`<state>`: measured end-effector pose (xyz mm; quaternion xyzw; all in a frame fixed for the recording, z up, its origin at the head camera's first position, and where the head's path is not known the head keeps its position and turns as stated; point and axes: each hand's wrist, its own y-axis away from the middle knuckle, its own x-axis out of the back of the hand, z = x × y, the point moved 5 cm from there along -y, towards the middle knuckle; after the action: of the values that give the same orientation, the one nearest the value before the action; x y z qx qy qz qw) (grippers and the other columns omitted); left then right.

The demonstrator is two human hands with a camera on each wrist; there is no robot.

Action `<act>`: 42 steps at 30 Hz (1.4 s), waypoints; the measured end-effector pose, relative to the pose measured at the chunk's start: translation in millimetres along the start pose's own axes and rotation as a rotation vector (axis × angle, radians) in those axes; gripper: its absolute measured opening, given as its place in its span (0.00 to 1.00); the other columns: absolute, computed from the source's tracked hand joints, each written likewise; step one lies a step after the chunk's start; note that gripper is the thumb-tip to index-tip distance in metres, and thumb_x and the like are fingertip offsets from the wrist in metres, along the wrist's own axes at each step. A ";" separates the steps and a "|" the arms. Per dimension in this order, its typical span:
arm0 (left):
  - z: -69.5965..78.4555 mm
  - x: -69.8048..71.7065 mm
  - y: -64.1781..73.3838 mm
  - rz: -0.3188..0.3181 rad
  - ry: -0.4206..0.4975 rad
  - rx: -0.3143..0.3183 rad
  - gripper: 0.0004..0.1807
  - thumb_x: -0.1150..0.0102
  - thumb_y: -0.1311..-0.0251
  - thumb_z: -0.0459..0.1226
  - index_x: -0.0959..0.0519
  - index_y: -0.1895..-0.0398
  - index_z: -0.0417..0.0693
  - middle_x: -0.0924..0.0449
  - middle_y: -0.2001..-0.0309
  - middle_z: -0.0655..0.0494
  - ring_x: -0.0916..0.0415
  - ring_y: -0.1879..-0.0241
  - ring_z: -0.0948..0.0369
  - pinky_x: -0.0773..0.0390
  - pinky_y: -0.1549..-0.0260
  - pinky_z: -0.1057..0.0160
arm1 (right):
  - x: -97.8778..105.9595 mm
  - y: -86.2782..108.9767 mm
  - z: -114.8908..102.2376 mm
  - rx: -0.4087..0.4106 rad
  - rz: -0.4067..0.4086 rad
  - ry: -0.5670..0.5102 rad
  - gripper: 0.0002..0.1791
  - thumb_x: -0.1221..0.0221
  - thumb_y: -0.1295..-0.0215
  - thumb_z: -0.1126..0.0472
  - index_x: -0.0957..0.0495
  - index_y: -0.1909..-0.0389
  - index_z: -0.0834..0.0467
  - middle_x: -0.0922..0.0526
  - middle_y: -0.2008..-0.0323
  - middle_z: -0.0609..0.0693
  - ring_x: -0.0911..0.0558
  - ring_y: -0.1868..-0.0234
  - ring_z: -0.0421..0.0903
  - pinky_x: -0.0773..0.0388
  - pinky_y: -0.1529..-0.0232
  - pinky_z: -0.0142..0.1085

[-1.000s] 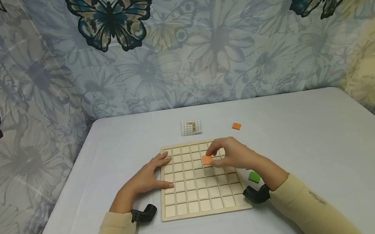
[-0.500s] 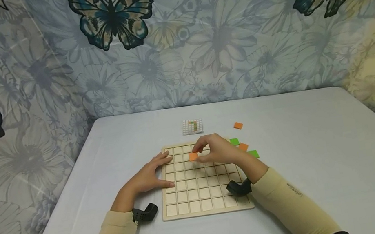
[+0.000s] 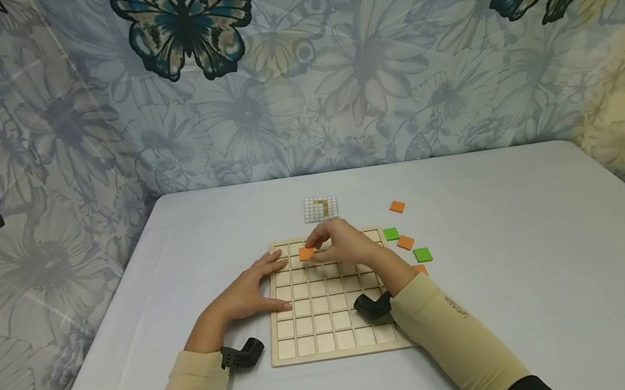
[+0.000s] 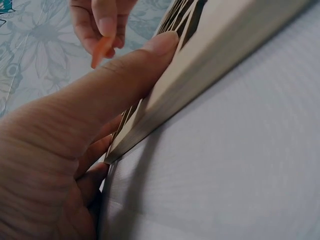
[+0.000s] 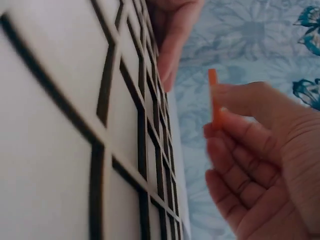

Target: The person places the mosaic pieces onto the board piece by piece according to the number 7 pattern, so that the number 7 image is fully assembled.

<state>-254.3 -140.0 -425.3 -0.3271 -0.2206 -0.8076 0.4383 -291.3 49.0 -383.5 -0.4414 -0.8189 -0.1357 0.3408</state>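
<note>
A pale wooden grid board point(image 3: 345, 354) lies on the white table. My right hand point(image 3: 340, 243) pinches a thin orange square tile point(image 3: 306, 253) between thumb and fingers over the upper left cells of the board. In the right wrist view the orange tile point(image 5: 213, 82) stands edge-on, apart from the grid. My left hand point(image 3: 245, 297) rests on the board's left edge with fingers spread; in the left wrist view its thumb lies across the wooden rim point(image 4: 205, 65). Part of the board's right side is hidden under my right forearm.
A small card with a coloured grid pattern point(image 3: 320, 209) lies beyond the board. To the right are green tiles point(image 3: 423, 255) and several orange tiles point(image 3: 405, 243), one partly covered by my right wrist. A butterfly-patterned cloth point(image 3: 393, 85) hangs behind the table.
My right hand has carried the orange tile left and away from me across the board, uncovering green and orange tiles on the right. My left hand has stayed at the board's left edge.
</note>
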 end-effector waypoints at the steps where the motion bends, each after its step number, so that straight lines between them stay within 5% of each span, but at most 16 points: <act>1: 0.3 0.0 -0.1 0.000 0.000 -0.003 0.48 0.28 0.59 0.52 0.37 0.32 0.51 0.53 0.26 0.54 0.62 0.26 0.49 0.52 0.32 0.40 | -1.5 -0.4 2.3 -0.011 0.000 -0.005 0.13 0.35 0.44 0.60 0.18 0.58 0.61 0.18 0.57 0.54 0.20 0.54 0.50 0.21 0.53 0.41; 9: 0.6 -0.2 -0.4 -0.003 0.002 -0.004 0.48 0.28 0.59 0.52 0.37 0.32 0.50 0.53 0.26 0.55 0.62 0.26 0.49 0.52 0.32 0.40 | -9.0 0.3 21.1 -0.087 0.006 -0.042 0.14 0.36 0.43 0.62 0.20 0.57 0.62 0.20 0.54 0.56 0.20 0.50 0.53 0.21 0.49 0.41; 18: 1.4 -1.9 0.5 -0.007 0.008 0.008 0.48 0.28 0.58 0.51 0.37 0.32 0.50 0.53 0.26 0.55 0.62 0.26 0.50 0.52 0.32 0.42 | -11.8 4.0 28.1 -0.026 0.017 -0.017 0.13 0.36 0.43 0.62 0.20 0.57 0.62 0.20 0.57 0.55 0.20 0.54 0.50 0.22 0.51 0.40; 42: -0.1 -0.7 0.5 0.001 0.009 0.004 0.47 0.28 0.58 0.51 0.37 0.32 0.50 0.53 0.26 0.54 0.62 0.26 0.49 0.52 0.32 0.40 | -12.2 1.2 30.6 -0.018 0.017 -0.002 0.14 0.36 0.43 0.63 0.20 0.56 0.62 0.20 0.56 0.55 0.20 0.53 0.50 0.23 0.50 0.40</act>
<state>-253.7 -139.9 -425.9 -0.3223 -0.2201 -0.8085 0.4404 -299.1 58.0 -414.3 -0.4514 -0.8142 -0.1397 0.3374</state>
